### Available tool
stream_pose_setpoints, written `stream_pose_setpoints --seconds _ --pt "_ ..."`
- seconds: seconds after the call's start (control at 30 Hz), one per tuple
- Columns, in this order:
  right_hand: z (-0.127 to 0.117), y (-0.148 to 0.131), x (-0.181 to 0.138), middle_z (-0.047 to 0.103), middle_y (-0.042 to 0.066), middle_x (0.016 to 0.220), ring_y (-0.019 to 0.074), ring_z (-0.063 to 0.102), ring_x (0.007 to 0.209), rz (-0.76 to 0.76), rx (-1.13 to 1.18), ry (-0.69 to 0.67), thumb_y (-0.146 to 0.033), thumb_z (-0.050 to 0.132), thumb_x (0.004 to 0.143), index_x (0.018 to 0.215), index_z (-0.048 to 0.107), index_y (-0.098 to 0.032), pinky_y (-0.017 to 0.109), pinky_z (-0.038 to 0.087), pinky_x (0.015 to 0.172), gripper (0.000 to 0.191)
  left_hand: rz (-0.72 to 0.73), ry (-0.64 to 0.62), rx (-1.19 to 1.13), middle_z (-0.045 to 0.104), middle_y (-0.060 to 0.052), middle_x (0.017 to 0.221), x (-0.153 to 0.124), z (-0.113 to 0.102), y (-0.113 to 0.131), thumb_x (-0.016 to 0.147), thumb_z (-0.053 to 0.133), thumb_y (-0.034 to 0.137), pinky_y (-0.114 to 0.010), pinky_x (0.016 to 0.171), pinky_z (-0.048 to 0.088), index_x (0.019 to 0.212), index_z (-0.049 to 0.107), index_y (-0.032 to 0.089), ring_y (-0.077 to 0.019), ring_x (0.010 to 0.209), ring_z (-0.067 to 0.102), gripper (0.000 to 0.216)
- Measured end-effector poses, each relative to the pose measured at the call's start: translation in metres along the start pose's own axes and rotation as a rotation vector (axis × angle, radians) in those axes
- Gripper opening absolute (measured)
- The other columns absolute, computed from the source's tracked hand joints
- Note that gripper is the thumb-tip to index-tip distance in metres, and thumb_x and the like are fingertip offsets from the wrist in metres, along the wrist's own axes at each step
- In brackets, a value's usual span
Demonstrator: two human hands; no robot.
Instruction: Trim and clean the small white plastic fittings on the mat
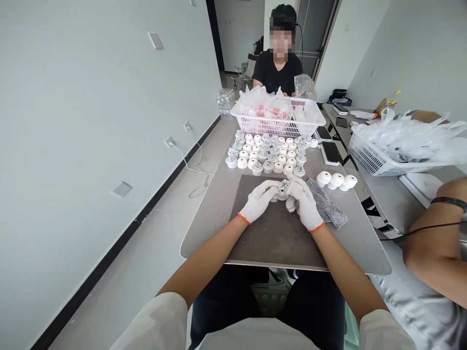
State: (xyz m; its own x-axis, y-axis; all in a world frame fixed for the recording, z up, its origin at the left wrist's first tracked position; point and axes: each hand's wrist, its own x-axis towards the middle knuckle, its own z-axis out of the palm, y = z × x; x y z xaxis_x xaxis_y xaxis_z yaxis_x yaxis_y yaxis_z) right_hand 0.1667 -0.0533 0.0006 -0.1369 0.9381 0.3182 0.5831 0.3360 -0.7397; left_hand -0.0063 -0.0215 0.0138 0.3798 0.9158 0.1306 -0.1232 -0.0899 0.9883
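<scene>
white round piece (283, 188), dark at centre

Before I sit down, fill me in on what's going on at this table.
A person in white gloves has a small round part between the left hand and right hand, above a dark mat. Rows of similar white and greyish parts stand beyond it, in front of a white basket with plastic bags in it. Three white pieces stand to the right, near a grey cloth. Another person in black is behind the basket.
</scene>
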Motion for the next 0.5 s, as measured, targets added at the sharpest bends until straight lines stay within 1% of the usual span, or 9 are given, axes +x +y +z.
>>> stream_pose_setpoints --seconds 0.07,0.13,0.2,0.23,0.33,0.4,0.43,0.5 --pt "0.0005 -0.0017 -0.0015 0.065 0.008 0.117 0.0174 0.066 0.094 0.063 0.093 0.054 -0.039 0.058 0.099 0.133 0.057 -0.020 0.033 0.059 0.079 0.039 -0.004 0.002 -0.007 0.069 -0.005 0.095 0.0010 -0.0015 -0.0011 0.091 0.056 0.047 -0.025 0.073 0.052 0.110 0.067 0.017 -0.0125 0.078 0.060 0.037" --pt "0.0018 -0.0032 -0.0025 0.068 0.006 0.106 0.0158 0.067 0.078 0.120 0.182 0.091 -0.038 0.060 0.095 0.146 0.046 -0.021 0.032 0.060 0.068 0.055 -0.011 0.000 -0.014 0.068 -0.004 0.091 0.0023 -0.0029 -0.0018 0.093 0.052 0.052 -0.026 0.072 0.052 0.112 0.066 0.017 -0.0129 0.077 0.060 0.042" --pt "0.0030 -0.0046 -0.0025 0.070 0.004 0.098 0.0157 0.066 0.071 0.164 0.250 0.109 -0.038 0.061 0.091 0.149 0.044 -0.025 0.029 0.059 0.060 0.061 -0.027 0.010 -0.013 0.067 -0.004 0.088 0.0036 -0.0033 -0.0022 0.092 0.053 0.055 -0.026 0.071 0.051 0.108 0.066 0.017 -0.0127 0.076 0.060 0.043" --pt "0.0033 -0.0053 -0.0021 0.070 0.004 0.100 0.0157 0.066 0.071 0.193 0.299 0.118 -0.038 0.063 0.087 0.147 0.046 -0.025 0.029 0.059 0.058 0.064 -0.036 0.020 -0.005 0.066 -0.003 0.087 0.0041 -0.0030 -0.0023 0.090 0.055 0.055 -0.025 0.071 0.051 0.105 0.065 0.017 -0.0124 0.075 0.059 0.042" --pt "0.0025 -0.0076 -0.0003 0.066 0.008 0.122 0.0163 0.067 0.079 0.285 0.458 0.153 -0.035 0.070 0.076 0.137 0.058 -0.026 0.026 0.059 0.055 0.063 -0.056 0.043 0.036 0.063 -0.001 0.080 0.0052 -0.0012 -0.0027 0.087 0.062 0.053 -0.025 0.070 0.050 0.096 0.063 0.017 -0.0111 0.072 0.056 0.037" --pt "0.0008 -0.0089 0.0006 0.058 0.008 0.134 0.0188 0.067 0.092 0.285 0.482 0.173 -0.033 0.073 0.072 0.130 0.065 -0.026 0.026 0.060 0.058 0.058 -0.058 0.031 0.052 0.061 0.000 0.078 0.0052 -0.0006 -0.0026 0.087 0.061 0.053 -0.025 0.071 0.050 0.093 0.062 0.017 -0.0109 0.072 0.055 0.036" --pt "0.0000 -0.0093 0.0007 0.056 0.008 0.137 0.0204 0.066 0.100 0.253 0.453 0.180 -0.032 0.073 0.072 0.126 0.067 -0.027 0.027 0.061 0.063 0.055 -0.057 0.025 0.055 0.060 0.001 0.077 0.0050 -0.0006 -0.0025 0.087 0.061 0.053 -0.025 0.071 0.050 0.091 0.061 0.017 -0.0109 0.071 0.055 0.036" --pt "-0.0011 -0.0100 0.0006 0.054 0.006 0.137 0.0225 0.061 0.116 0.170 0.384 0.193 -0.028 0.073 0.073 0.121 0.071 -0.027 0.030 0.062 0.079 0.048 -0.061 0.021 0.068 0.059 0.001 0.074 0.0045 -0.0012 -0.0019 0.088 0.060 0.052 -0.025 0.070 0.050 0.089 0.060 0.018 -0.0110 0.070 0.054 0.035"
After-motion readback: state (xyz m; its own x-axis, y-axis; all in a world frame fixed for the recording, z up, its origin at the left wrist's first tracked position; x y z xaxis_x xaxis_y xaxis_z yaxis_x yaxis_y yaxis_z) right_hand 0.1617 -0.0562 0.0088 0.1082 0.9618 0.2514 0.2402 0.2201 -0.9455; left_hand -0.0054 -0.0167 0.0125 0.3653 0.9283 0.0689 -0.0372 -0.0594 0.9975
